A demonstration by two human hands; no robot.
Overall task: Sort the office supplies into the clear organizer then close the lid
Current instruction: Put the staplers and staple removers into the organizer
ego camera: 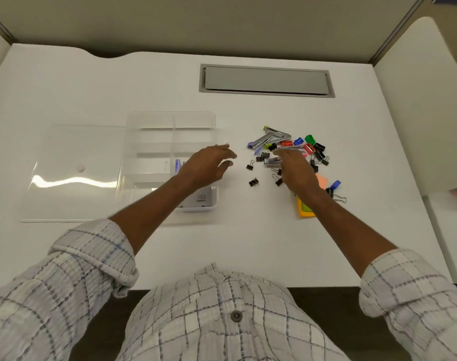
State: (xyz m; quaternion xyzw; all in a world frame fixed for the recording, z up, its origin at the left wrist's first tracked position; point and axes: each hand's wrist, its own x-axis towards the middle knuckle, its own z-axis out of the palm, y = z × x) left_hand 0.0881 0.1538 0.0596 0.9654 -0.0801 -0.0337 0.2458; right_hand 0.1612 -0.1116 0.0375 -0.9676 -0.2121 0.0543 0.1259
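The clear organizer (154,121) stands on the white desk left of centre, its lid (74,173) lying open flat to the left. A white box (202,200) and a small purple item (178,166) lie in its near compartments. My left hand (209,162) hovers over the organizer's right edge, fingers apart and holding nothing. To the right is a pile of supplies: silver staplers (271,138), coloured sharpeners (310,139), black binder clips (253,182) and sticky notes (304,211). My right hand (295,168) rests over the pile, fingertips at a silver tool (271,162); its grip is hidden.
A grey cable hatch (266,80) is set into the desk behind the pile. Partition walls close the back and right sides. A blue-handled clip (335,184) lies at the pile's right edge. The desk's front edge runs just before my body.
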